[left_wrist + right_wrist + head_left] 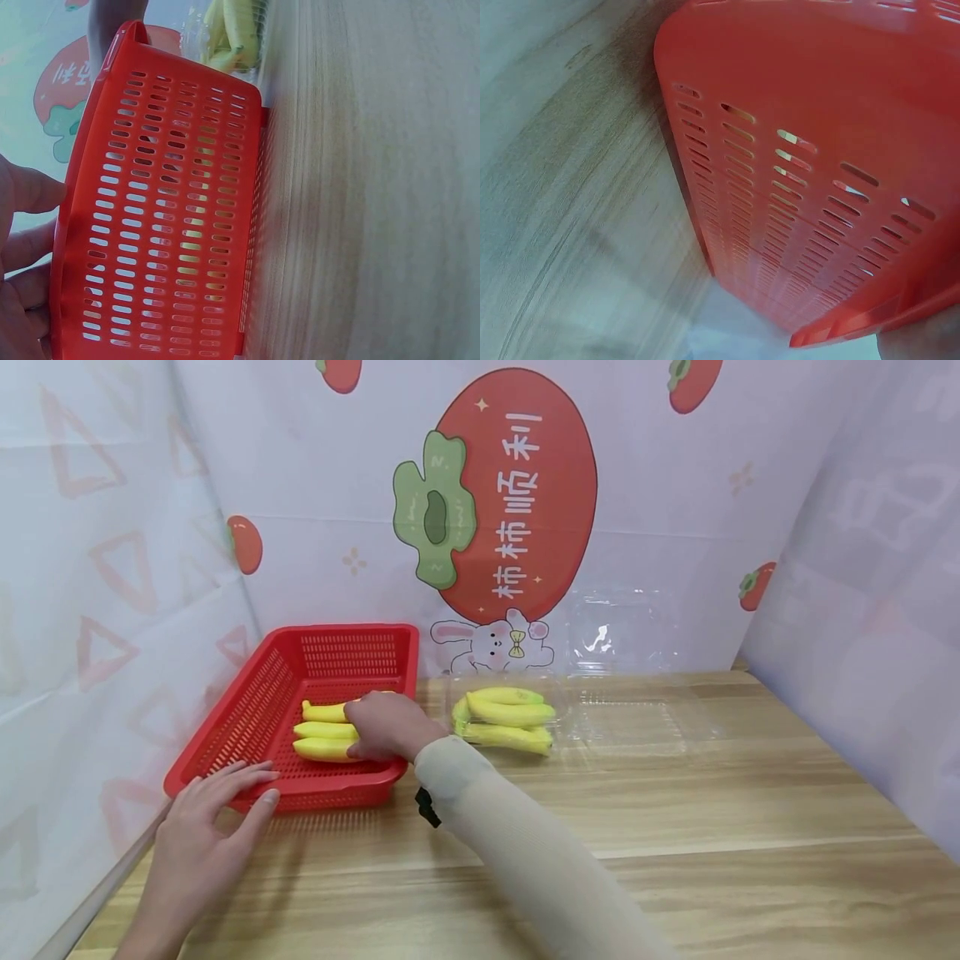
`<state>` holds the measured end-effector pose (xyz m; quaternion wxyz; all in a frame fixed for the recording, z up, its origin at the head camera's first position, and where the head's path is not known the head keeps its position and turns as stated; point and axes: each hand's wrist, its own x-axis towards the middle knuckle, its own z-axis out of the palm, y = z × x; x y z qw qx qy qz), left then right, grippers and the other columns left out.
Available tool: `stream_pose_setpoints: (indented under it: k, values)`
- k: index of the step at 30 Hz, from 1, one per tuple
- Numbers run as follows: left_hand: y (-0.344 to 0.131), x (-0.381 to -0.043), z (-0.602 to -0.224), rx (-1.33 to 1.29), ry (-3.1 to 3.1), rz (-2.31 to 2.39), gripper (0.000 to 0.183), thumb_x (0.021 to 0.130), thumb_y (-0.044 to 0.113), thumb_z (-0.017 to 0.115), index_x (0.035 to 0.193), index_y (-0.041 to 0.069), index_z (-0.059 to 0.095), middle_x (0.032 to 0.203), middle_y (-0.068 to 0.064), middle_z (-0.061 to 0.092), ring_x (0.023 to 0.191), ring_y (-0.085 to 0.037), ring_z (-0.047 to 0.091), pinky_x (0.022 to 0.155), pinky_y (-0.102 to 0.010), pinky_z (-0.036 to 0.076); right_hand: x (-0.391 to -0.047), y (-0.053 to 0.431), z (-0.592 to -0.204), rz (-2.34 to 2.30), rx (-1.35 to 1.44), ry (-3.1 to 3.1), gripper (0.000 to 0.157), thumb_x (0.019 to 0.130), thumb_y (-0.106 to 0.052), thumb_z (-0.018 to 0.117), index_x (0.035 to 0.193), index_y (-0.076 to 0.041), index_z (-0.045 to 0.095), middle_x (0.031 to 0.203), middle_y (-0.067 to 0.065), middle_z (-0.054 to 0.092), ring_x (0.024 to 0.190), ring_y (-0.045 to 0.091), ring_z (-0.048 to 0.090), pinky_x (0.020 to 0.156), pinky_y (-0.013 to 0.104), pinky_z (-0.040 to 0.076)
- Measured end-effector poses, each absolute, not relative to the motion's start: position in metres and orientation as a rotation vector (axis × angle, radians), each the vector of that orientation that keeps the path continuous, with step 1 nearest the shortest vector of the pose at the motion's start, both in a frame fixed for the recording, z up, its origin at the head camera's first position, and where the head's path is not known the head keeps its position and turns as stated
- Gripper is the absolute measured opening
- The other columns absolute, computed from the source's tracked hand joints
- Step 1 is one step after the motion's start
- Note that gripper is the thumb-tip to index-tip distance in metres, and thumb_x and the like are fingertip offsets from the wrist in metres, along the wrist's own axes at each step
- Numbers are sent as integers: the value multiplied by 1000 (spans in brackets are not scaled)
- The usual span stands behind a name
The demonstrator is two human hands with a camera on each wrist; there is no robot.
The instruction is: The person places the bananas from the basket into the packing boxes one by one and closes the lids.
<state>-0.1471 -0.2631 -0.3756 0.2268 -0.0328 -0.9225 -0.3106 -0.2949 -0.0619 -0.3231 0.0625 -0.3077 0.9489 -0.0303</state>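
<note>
Several yellow bananas (321, 730) lie side by side in a red perforated basket (180, 767). My right hand (393, 725) reaches over the basket's right side and covers the bananas' right ends. Its fingertips are partly hidden, so I cannot tell whether they grip a banana. At the basket's front left corner, my left hand (206, 822) rests on the rim with its fingers extended and thumb apart. From the left wrist, its thumb (34, 191) touches the rim. The right wrist view is mostly filled by the basket's slotted outer wall (765, 217).
Right of the basket, more bananas (510, 714) sit in a clear plastic box (562, 706). Beside it stands another clear box (630, 718) with its lid raised against the printed back sheet (675, 527). Sheets also border the wooden table (720, 827) on both sides.
</note>
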Motion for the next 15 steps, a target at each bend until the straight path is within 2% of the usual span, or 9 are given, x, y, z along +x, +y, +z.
stream_pose_setpoints:
  k: [3, 8, 15]
  values:
    - [-263, -148, -375, -100, -2532, -855, 37, 102, 30, 72, 134, 12, 71, 143, -24, 66, 136, -47, 50, 131, -70, 17, -298, -64, -324, -43, -925, 2860, 37, 94, -46, 79, 124, -28, 68, 101, -8, 71, 90, 10, 63, 83, 23, 59]
    - [-264, -148, -376, -112, -2522, -857, 37, 101, 29, 72, 134, 12, 72, 142, -24, 67, 135, -47, 50, 132, -69, 17, -302, -67, -325, 3, -910, 2853, 38, 92, -46, 81, 124, -30, 68, 108, -9, 72, 92, 10, 63, 83, 25, 58]
    - [-263, -147, -376, -125, -2500, -860, 35, 101, 28, 73, 132, 13, 73, 140, -22, 68, 134, -46, 51, 130, -70, 19, -305, -68, -326, 62, -906, 2852, 25, 92, -42, 83, 106, -28, 68, 93, -7, 69, 88, 14, 62, 78, 27, 54]
